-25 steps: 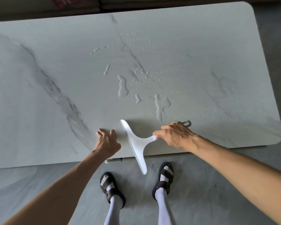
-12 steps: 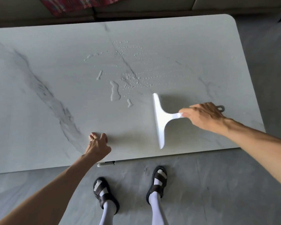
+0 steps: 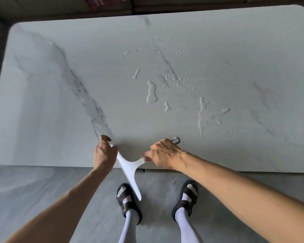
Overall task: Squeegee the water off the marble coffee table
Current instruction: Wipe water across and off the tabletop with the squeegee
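Partway at best: puddles (image 3: 151, 92), streaks (image 3: 203, 114) and beads still spread over centre-right of marble table (image 3: 42, 95). Squeegee (image 3: 128, 168) at near edge, blade half overhanging floor. Right hand (image 3: 165, 154) gripping handle, left hand (image 3: 104, 153) pinching blade's far tip, probably wiping it. Left half looks dry

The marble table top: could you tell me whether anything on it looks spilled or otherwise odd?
Yes. Water lies in puddles, streaks and beads right of centre on the marble table. The white squeegee hangs half past the near edge, over the floor, with the right hand on its handle and the left hand at its blade.
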Tool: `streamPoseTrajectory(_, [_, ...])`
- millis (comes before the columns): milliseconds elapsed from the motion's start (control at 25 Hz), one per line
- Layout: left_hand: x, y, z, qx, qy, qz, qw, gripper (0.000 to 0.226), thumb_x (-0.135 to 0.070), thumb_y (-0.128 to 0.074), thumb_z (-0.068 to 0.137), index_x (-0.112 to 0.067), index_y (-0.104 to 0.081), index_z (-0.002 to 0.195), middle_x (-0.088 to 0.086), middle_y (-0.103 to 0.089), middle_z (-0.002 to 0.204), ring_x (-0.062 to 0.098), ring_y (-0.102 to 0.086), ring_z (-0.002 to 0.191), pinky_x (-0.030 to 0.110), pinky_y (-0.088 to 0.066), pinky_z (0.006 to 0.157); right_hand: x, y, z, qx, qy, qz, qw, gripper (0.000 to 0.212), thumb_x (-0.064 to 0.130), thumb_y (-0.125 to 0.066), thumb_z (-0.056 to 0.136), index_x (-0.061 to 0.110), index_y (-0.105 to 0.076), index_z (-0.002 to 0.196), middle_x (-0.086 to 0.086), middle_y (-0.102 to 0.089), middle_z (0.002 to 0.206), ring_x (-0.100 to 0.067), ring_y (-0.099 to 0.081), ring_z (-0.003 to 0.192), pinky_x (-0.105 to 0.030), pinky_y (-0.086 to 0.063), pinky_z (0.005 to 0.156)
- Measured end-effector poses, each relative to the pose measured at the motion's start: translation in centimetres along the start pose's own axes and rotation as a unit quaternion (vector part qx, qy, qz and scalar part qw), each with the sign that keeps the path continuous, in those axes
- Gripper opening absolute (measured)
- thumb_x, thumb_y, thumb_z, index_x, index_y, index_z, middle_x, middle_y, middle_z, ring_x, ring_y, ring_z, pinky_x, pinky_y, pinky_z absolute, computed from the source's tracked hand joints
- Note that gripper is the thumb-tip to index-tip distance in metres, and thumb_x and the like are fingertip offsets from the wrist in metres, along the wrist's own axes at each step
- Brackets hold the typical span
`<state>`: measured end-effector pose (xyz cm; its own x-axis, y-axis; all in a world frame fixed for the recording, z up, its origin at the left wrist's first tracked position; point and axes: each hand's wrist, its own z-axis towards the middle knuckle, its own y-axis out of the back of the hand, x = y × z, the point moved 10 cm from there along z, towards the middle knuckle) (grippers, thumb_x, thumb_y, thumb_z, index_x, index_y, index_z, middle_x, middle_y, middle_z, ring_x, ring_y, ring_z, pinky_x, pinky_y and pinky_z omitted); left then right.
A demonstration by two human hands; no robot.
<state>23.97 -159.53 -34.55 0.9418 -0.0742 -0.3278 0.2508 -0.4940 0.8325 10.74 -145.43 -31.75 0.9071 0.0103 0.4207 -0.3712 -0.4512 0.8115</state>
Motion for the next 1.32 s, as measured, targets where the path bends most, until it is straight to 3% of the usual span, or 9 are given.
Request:
streamPoseTrajectory(240, [-1.6, -2.2, -0.3, 0.077, -0.001, -0.004, 0.997, 0.033, -0.007, -0.056, 0.08, -0.01, -0.043, 0.111, 0.011, -0.055, 0.071, 0.032, -0.053, 0.071, 0.033, -0.036, 0.063, -12.2, 6.3, -1.8, -0.066, -0.127, 0.022, 0.989, 0.022, 0.034, -0.038, 0.099, 0.03, -0.06, 0.1, -0.007, -0.069, 0.088, -0.033, -0.065, 0.085, -0.034, -0.035, 0.064])
streamPoseTrajectory(400, [-5.7, -3.5, -0.9, 0.081, 0.003, -0.013, 0.997, 0.023, -0.015, -0.056, 0.085, -0.013, -0.052, 0.108, 0.006, -0.054, 0.068, 0.029, -0.05, 0.074, 0.031, -0.033, 0.066, -22.2, 9.5, -9.0, -0.132, -0.248, 0.016, 0.96, 0.018, 0.031, -0.041, 0.099, 0.027, -0.057, 0.09, -0.006, -0.061, 0.069, -0.036, -0.063, 0.073, -0.035, -0.039, 0.06])
streamPoseTrajectory(520, [-9.5, -3.6, -1.2, 0.078, -0.024, -0.025, 0.996, 0.016, -0.024, -0.055, 0.089, -0.012, -0.064, 0.089, 0.013, -0.065, 0.08, 0.029, -0.055, 0.075, 0.03, -0.037, 0.064, -26.7, 10.3, -14.6, -0.141, -0.316, -0.013, 0.938, 0.017, 0.027, -0.043, 0.097, 0.026, -0.057, 0.088, -0.009, -0.065, 0.069, -0.037, -0.063, 0.07, -0.034, -0.039, 0.058])
streamPoseTrajectory(600, [-11.2, -3.3, -1.0, 0.077, -0.022, -0.042, 0.996, 0.023, -0.027, -0.054, 0.088, -0.015, -0.065, 0.071, 0.011, -0.06, 0.066, 0.03, -0.054, 0.064, 0.029, -0.037, 0.057, -27.5, 11.5, -16.7, -0.158, -0.336, -0.044, 0.928, 0.018, 0.025, -0.044, 0.097, 0.025, -0.061, 0.09, -0.012, -0.067, 0.07, -0.037, -0.063, 0.067, -0.033, -0.038, 0.056])
streamPoseTrajectory(760, [-11.2, -1.0, 0.8, 0.053, 0.031, -0.085, 0.995, 0.046, -0.041, -0.049, 0.091, -0.015, -0.06, 0.055, 0.006, -0.054, 0.057, 0.032, -0.056, 0.063, 0.03, -0.037, 0.056, -23.5, 13.0, -14.8, -0.175, -0.272, -0.051, 0.945, 0.01, 0.03, -0.049, 0.093, 0.028, -0.058, 0.091, -0.003, -0.069, 0.073, -0.031, -0.066, 0.069, -0.031, -0.038, 0.053])
streamPoseTrajectory(920, [-7.7, 1.4, 4.4, 0.029, 0.054, -0.073, 0.995, 0.021, -0.025, -0.048, 0.091, -0.011, -0.063, 0.098, 0.016, -0.067, 0.099, 0.036, -0.058, 0.099, 0.035, -0.042, 0.073, -12.0, 9.4, -5.0, -0.073, -0.095, -0.006, 0.993, 0.02, 0.035, -0.044, 0.095, 0.037, -0.06, 0.107, 0.002, -0.064, 0.084, -0.027, -0.067, 0.083, -0.031, -0.035, 0.06])
streamPoseTrajectory(1040, [-3.4, 3.4, 6.5, 0.036, 0.068, -0.076, 0.994, 0.022, -0.02, -0.051, 0.089, -0.01, -0.056, 0.109, 0.018, -0.063, 0.106, 0.034, -0.057, 0.096, 0.036, -0.042, 0.074, -3.5, 4.8, 2.2, 0.049, -0.011, 0.006, 0.999, 0.024, 0.025, -0.042, 0.099, 0.032, -0.061, 0.113, -0.004, -0.066, 0.089, -0.029, -0.066, 0.085, -0.032, -0.041, 0.064])
streamPoseTrajectory(1160, [-0.2, 4.4, 8.3, 0.061, 0.065, -0.06, 0.994, 0.026, -0.016, -0.054, 0.085, -0.01, -0.053, 0.11, 0.017, -0.058, 0.091, 0.032, -0.054, 0.085, 0.034, -0.037, 0.069, 0.0, 3.1, 6.8, 0.097, 0.018, -0.029, 0.995, 0.03, 0.017, -0.044, 0.097, 0.032, -0.06, 0.116, -0.008, -0.068, 0.091, -0.03, -0.066, 0.087, -0.037, -0.051, 0.072])
streamPoseTrajectory(1320, [-0.8, 3.9, 9.7, 0.067, 0.036, -0.071, 0.995, 0.029, -0.013, -0.056, 0.084, -0.008, -0.05, 0.112, 0.011, -0.054, 0.091, 0.027, -0.049, 0.081, 0.032, -0.036, 0.069, -4.9, 6.5, 10.1, 0.059, -0.019, -0.022, 0.998, 0.027, 0.032, -0.039, 0.1, 0.032, -0.06, 0.116, -0.009, -0.066, 0.1, -0.031, -0.065, 0.095, -0.035, -0.043, 0.074])
